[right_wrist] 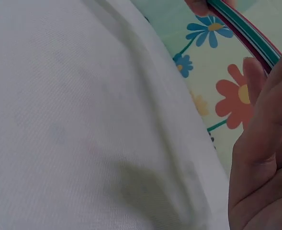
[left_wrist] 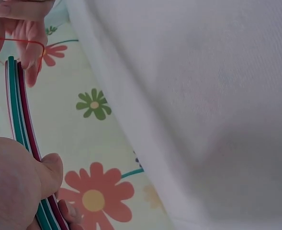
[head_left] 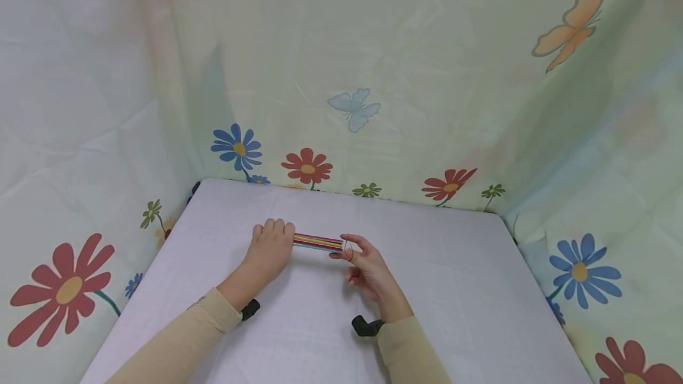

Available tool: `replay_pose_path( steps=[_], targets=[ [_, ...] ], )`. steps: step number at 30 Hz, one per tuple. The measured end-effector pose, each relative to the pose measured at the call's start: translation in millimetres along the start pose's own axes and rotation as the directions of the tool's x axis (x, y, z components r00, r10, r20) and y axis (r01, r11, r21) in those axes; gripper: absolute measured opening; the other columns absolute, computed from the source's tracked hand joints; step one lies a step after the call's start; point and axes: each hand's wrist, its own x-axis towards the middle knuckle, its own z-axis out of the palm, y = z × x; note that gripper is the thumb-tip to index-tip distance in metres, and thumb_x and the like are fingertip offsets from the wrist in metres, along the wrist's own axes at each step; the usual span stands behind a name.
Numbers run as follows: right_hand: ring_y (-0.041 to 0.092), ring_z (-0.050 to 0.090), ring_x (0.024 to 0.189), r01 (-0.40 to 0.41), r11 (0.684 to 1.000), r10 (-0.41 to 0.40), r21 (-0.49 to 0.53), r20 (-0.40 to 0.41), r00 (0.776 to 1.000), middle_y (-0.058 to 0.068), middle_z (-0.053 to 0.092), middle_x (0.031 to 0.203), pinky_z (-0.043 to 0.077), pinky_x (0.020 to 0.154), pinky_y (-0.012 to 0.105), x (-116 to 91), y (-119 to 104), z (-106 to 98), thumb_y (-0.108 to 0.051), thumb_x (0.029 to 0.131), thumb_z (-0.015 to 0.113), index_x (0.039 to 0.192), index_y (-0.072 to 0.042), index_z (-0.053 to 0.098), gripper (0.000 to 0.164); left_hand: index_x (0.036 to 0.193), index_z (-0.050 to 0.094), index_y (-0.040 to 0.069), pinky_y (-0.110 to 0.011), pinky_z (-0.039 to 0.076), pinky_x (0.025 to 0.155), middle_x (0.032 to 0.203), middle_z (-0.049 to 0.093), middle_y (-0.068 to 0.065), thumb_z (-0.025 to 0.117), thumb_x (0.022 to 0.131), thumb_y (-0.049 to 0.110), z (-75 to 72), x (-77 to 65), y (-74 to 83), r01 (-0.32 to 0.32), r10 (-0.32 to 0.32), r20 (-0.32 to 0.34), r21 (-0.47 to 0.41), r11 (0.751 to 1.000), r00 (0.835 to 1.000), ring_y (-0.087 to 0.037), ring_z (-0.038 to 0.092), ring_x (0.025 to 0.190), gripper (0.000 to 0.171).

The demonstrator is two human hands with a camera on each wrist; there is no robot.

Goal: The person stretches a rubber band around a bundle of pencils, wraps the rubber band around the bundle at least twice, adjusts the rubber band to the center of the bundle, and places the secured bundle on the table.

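My left hand [head_left: 271, 249] grips one end of a bundle of thin, colourful striped sticks [head_left: 319, 243], with red, yellow, teal and white lengthwise stripes. In the left wrist view the thumb lies across the sticks and fingertips show on the far side. A thin red rubber band [left_wrist: 11, 40] is stretched between the thumb and fingers of my right hand [head_left: 374, 271], close around the free end of the bundle. The right wrist view shows the palm side of that hand, its fingers partly hiding the sticks' end. The bundle is held nearly level above the table.
A white cloth covers the table [head_left: 480, 301]. Behind it and at both sides hangs a pale curtain [head_left: 427, 88] printed with flowers and butterflies. Black camera parts [head_left: 367, 326] stick out from both wrists, below beige sleeves [head_left: 413, 351].
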Motion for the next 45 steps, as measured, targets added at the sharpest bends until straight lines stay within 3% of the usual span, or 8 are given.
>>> replay_pose_path(
  steps=[4,12,17,22,29,36,41,45],
  targets=[
    [0.011,0.062,0.046,0.011,0.998,-0.008,-0.059,0.053,0.999,0.007,0.083,0.116,0.050,0.048,0.022,-0.3,-1.7,2.5,-0.028,0.102,0.076,0.155,-0.018,0.048,0.061,0.116,0.060,0.007,-0.044,0.045,0.078,0.100,0.060,-0.010,0.072,0.103,0.023,2.3,-0.9,2.5,-0.023,0.023,-0.002,0.014,1.000,1.000,-0.026,0.052,0.093,0.024],
    [0.011,0.064,0.047,0.025,0.996,-0.017,-0.090,0.089,0.996,0.004,0.084,0.104,0.052,0.049,0.023,0.1,-1.5,7.1,-0.024,0.102,0.075,0.150,-0.013,0.051,0.054,0.116,0.059,0.007,-0.044,0.044,0.080,0.100,0.060,-0.010,0.070,0.105,0.023,0.4,-2.0,7.3,-0.012,0.012,0.002,0.004,1.000,1.000,-0.026,0.052,0.095,0.022],
    [0.011,0.064,0.047,0.023,0.994,-0.018,-0.106,0.050,0.999,0.007,0.084,0.101,0.053,0.049,0.024,-1.6,-1.4,9.8,-0.025,0.099,0.080,0.146,-0.013,0.054,0.056,0.116,0.058,0.007,-0.044,0.042,0.080,0.101,0.060,-0.010,0.070,0.105,0.021,-2.0,-2.1,10.0,-0.002,0.002,0.012,-0.020,1.000,1.000,-0.027,0.051,0.096,0.021],
    [0.012,0.063,0.047,0.037,0.988,-0.039,-0.147,-0.015,0.999,0.010,0.084,0.099,0.053,0.050,0.026,-3.1,-1.3,15.5,-0.027,0.096,0.083,0.134,-0.011,0.061,0.047,0.114,0.057,0.008,-0.043,0.039,0.079,0.099,0.057,-0.009,0.068,0.105,0.020,-1.8,-2.3,10.4,0.007,-0.007,0.003,-0.028,1.000,1.000,-0.027,0.050,0.095,0.019],
    [0.012,0.060,0.046,0.029,0.982,-0.054,-0.185,-0.130,0.990,0.009,0.084,0.091,0.052,0.050,0.025,-3.1,5.9,19.9,-0.015,0.102,0.073,0.130,0.002,0.066,0.033,0.108,0.055,0.008,-0.044,0.038,0.078,0.095,0.055,-0.008,0.068,0.104,0.015,-3.7,-2.9,10.2,0.027,-0.030,-0.039,-0.079,0.997,0.999,-0.027,0.049,0.094,0.015],
    [0.011,0.054,0.043,0.095,0.927,-0.179,-0.362,-0.206,0.962,0.010,0.083,0.087,0.049,0.048,0.023,-5.4,13.5,30.8,-0.012,0.103,0.072,0.118,0.004,0.074,0.023,0.108,0.053,0.008,-0.044,0.037,0.079,0.095,0.055,-0.009,0.068,0.104,0.015,-7.4,-1.2,9.8,0.047,-0.052,-0.046,-0.098,0.994,0.998,-0.027,0.047,0.093,0.017],
    [0.010,0.053,0.042,0.204,0.911,-0.283,-0.359,-0.182,0.942,0.015,0.083,0.090,0.047,0.047,0.022,-9.8,22.1,36.5,-0.006,0.102,0.071,0.113,0.006,0.077,0.018,0.112,0.055,0.006,-0.045,0.039,0.081,0.098,0.058,-0.011,0.073,0.101,0.017,-10.5,1.1,10.1,0.076,-0.078,-0.021,-0.089,0.993,0.997,-0.029,0.048,0.095,0.023],
    [0.008,0.054,0.041,0.328,0.890,-0.391,-0.315,-0.160,0.907,0.021,0.082,0.092,0.048,0.047,0.021,-13.2,30.5,38.1,0.001,0.101,0.069,0.115,0.009,0.077,0.018,0.110,0.056,0.005,-0.045,0.039,0.079,0.097,0.058,-0.012,0.073,0.101,0.016,-11.6,3.1,10.0,0.099,-0.100,-0.011,-0.089,0.991,0.995,-0.029,0.049,0.094,0.022]
  ],
)
